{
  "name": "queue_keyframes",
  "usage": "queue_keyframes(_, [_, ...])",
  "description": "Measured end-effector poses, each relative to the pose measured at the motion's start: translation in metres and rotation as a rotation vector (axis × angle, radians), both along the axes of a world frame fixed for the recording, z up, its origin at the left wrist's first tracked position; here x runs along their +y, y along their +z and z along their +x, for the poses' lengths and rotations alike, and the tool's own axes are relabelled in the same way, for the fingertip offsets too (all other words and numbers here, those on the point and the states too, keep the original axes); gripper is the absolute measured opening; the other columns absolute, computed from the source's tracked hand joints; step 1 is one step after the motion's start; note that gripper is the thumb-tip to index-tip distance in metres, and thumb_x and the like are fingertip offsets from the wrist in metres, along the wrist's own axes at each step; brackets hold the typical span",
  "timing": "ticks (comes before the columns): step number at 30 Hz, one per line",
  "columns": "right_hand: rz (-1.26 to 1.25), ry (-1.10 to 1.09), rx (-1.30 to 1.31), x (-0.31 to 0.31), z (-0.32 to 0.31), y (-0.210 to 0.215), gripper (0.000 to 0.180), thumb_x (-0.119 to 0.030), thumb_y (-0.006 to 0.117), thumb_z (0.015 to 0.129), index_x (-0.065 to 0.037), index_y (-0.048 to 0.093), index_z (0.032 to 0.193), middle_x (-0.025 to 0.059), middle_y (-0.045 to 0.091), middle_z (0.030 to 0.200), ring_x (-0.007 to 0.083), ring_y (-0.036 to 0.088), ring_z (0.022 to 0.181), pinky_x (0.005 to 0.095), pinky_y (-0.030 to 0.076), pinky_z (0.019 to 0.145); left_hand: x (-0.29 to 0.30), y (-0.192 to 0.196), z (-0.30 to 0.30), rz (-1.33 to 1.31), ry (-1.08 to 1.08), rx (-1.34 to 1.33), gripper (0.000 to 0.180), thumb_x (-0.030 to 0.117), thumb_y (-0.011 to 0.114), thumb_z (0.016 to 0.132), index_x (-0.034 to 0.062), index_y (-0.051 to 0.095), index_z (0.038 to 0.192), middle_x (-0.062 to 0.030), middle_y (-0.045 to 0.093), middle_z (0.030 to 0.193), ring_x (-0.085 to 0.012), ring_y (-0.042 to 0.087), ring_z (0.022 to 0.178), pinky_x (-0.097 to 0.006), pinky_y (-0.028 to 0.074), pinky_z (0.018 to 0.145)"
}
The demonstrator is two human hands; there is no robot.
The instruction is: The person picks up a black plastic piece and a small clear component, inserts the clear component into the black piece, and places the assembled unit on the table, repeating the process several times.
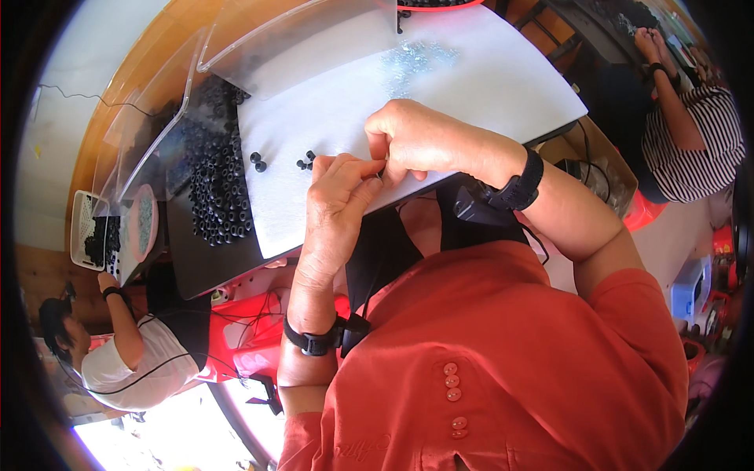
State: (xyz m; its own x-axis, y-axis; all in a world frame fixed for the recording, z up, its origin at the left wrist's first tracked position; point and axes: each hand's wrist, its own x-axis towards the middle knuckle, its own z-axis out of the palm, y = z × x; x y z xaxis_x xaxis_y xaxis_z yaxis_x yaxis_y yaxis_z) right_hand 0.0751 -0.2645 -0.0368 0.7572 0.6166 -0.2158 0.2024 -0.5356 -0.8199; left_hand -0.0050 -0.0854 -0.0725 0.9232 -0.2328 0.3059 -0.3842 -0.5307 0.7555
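Observation:
My left hand (342, 192) and my right hand (408, 141) meet over the near edge of the white-covered table (314, 118). The fingers of both are closed in a pinch, fingertips close together. What they hold is mostly hidden; only a tiny dark bit shows between them. Just left of my left hand lies a small cluster of black pieces (306, 161). Farther left, a pair of round black pieces (258, 162) rests on the white sheet. A heap of black ring-shaped parts (220, 192) spreads along the sheet's left edge.
Small clear, glinting pieces (416, 63) are scattered on the far side. Transparent panels (314, 43) stand across the table's back and left. A red-rimmed tray (440, 4) sits at the far edge. One person (141, 361) works at left, another (691, 141) at right.

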Motion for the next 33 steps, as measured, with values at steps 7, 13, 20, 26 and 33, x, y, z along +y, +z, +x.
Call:
queue_keyframes(7, [0.148,-0.007,0.129,-0.010,0.002,-0.002,0.023,0.004,0.073,0.069,0.002,0.060,0.088,0.0097,0.064,0.072,0.0134,0.058,0.051,0.0278,0.043,0.044,-0.004,0.004,0.002,-0.008,0.026,0.063,0.013,0.007,0.066,0.091,0.0034,0.072,0.102,-0.0050,0.063,0.089,-0.0224,0.047,0.093,-0.033,0.041,0.086])
queue_keyframes(13, [0.183,-0.011,0.168,-0.013,0.002,-0.003,0.017,0.005,0.067,0.073,0.002,0.060,0.088,0.0099,0.065,0.072,0.0131,0.058,0.052,0.0265,0.043,0.043,-0.005,-0.002,0.008,0.007,0.030,0.039,0.011,0.007,0.069,0.089,0.0059,0.073,0.099,-0.0028,0.064,0.087,-0.0213,0.046,0.091,-0.033,0.040,0.085])
queue_keyframes(20, [0.174,-0.054,0.126,-0.012,0.001,-0.007,0.011,0.004,0.064,0.075,0.002,0.060,0.085,0.0105,0.065,0.071,0.0143,0.060,0.050,0.0278,0.042,0.040,-0.016,-0.010,0.008,-0.015,0.171,0.023,0.008,0.007,0.069,0.088,0.0070,0.074,0.095,-0.0018,0.066,0.083,-0.0208,0.045,0.087,-0.033,0.041,0.083])
queue_keyframes(26, [0.141,-0.097,0.138,-0.012,-0.001,0.000,0.007,0.004,0.063,0.075,0.001,0.060,0.082,0.0108,0.065,0.067,0.0142,0.059,0.047,0.0287,0.041,0.039,-0.019,-0.009,0.007,0.054,0.184,-0.050,0.010,0.004,0.069,0.088,0.0033,0.073,0.097,-0.0022,0.063,0.079,-0.0168,0.046,0.084,-0.030,0.040,0.080])
queue_keyframes(33, [0.158,-0.075,0.113,-0.006,0.005,-0.005,0.005,0.006,0.061,0.072,0.002,0.058,0.073,0.0118,0.064,0.064,0.0152,0.057,0.046,0.0307,0.042,0.040,-0.015,-0.012,0.012,0.109,0.123,-0.126,0.005,0.000,0.066,0.087,0.0033,0.068,0.090,-0.0024,0.061,0.080,-0.0197,0.045,0.084,-0.032,0.039,0.081])
